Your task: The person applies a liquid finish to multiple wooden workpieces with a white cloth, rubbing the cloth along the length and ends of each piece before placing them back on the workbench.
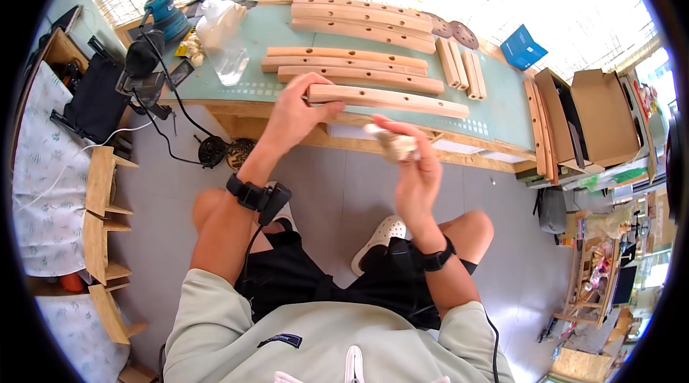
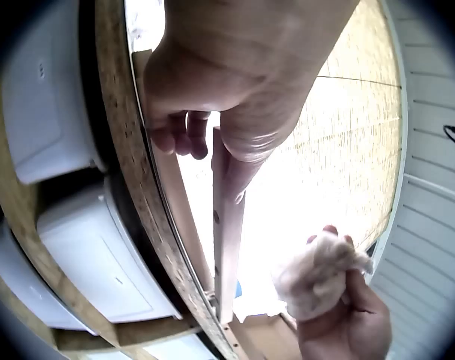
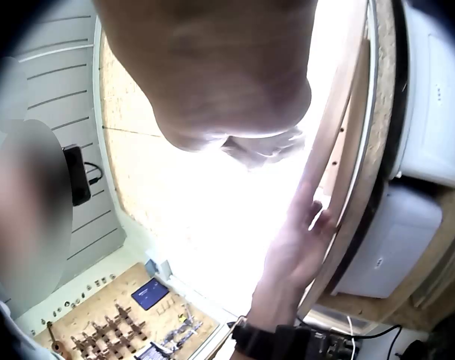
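My left hand [image 1: 293, 116] grips a pale wooden bar [image 1: 391, 101] by its left end, near the front edge of the workbench. The bar has several round holes along its face. In the left wrist view the thumb lies along one side of the bar, with curled fingertips on the other. Just in front of the bench edge, my right hand [image 1: 422, 178] holds a crumpled cream cloth [image 1: 395, 143], slightly blurred, below the bar's middle in the head view. The left wrist view shows the same cloth [image 2: 317, 277] bunched in the fingers, apart from the bar.
More drilled bars [image 1: 359, 71] lie behind on the green bench mat [image 1: 251, 99], with short wooden strips [image 1: 459, 71] to their right. A clear bottle [image 1: 226, 45] and a teal sander [image 1: 166, 13] stand at left. A cardboard box [image 1: 599, 121] sits at right.
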A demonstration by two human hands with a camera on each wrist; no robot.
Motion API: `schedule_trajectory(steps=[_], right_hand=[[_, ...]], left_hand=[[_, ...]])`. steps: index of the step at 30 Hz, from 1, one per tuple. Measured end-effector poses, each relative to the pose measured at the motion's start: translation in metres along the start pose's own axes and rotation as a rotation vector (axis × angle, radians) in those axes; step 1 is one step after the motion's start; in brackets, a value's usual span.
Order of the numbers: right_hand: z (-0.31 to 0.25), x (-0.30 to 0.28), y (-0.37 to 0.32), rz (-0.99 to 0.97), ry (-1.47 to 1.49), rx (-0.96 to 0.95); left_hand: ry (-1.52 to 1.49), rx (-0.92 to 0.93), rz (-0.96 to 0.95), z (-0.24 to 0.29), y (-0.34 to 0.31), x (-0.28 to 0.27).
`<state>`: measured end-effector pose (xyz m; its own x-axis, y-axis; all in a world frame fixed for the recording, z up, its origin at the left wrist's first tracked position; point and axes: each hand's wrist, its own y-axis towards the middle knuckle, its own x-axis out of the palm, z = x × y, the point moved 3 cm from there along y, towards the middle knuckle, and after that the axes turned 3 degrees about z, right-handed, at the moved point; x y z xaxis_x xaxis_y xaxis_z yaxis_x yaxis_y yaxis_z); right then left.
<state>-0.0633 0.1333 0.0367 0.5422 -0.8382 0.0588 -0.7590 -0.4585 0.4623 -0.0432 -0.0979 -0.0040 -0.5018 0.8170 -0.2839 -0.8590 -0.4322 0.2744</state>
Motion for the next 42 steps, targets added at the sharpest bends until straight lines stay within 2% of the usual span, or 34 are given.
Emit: schedule_trajectory(steps=[1, 3, 4, 9, 11, 12, 13, 15, 18, 22, 25, 27, 30, 32, 35, 36, 39, 42], right_hand=[[0.007, -0.018, -0.001, 0.082, -0.019, 0.051], [0.025, -0.059, -0.004, 0.212, -0.007, 0.158], [0.030, -0.075, -0.004, 0.270, 0.055, 0.170], [0.046, -0.155, -0.001, 0.436, 0.174, 0.120], [0.053, -0.180, -0.002, 0.506, 0.177, 0.097], [0.060, -0.189, -0.003, 0.517, 0.206, 0.089], [0.062, -0.193, -0.003, 0.512, 0.217, 0.089], [0.065, -0.198, -0.003, 0.553, 0.288, 0.127], [0.058, -0.191, 0.000, 0.495, 0.322, 0.137], [0.053, -0.191, -0.002, 0.476, 0.366, 0.143], [0.049, -0.195, -0.001, 0.481, 0.366, 0.113], [0.045, -0.197, 0.000, 0.496, 0.341, 0.119], [0.051, -0.200, 0.000, 0.513, 0.358, 0.108], [0.051, -0.200, -0.001, 0.520, 0.356, 0.084], [0.049, -0.195, -0.002, 0.553, 0.360, 0.094], [0.048, -0.195, -0.003, 0.544, 0.342, 0.090], [0.052, -0.195, -0.003, 0.539, 0.321, 0.082], [0.056, -0.197, 0.001, 0.538, 0.303, 0.095]], left_hand=[[0.012, 0.007, 0.009, 0.000, 0.002, -0.010], [0.505, 0.280, 0.251, 0.008, 0.003, -0.027], [0.593, 0.273, 0.266, 0.007, 0.003, -0.032], [0.778, 0.269, 0.316, 0.023, 0.007, -0.029], [0.643, 0.307, 0.273, 0.027, 0.019, -0.020], [0.605, 0.231, 0.183, 0.039, 0.027, -0.015], [0.615, 0.231, 0.189, 0.048, 0.038, -0.010], [0.696, 0.108, 0.080, 0.055, 0.073, -0.002], [0.953, -0.014, -0.002, 0.037, 0.152, 0.001], [1.167, -0.126, -0.144, 0.009, 0.206, -0.014], [1.192, -0.060, -0.152, 0.003, 0.210, -0.020], [1.156, -0.063, -0.150, 0.003, 0.206, -0.021], [1.276, -0.117, -0.193, 0.004, 0.199, -0.027], [1.124, -0.040, -0.106, -0.011, 0.204, -0.029], [1.077, 0.033, -0.004, -0.021, 0.207, -0.024], [1.092, 0.001, -0.002, -0.013, 0.204, -0.023], [1.158, -0.060, -0.111, 0.004, 0.203, -0.027], [1.216, -0.006, -0.142, 0.008, 0.193, -0.029]])
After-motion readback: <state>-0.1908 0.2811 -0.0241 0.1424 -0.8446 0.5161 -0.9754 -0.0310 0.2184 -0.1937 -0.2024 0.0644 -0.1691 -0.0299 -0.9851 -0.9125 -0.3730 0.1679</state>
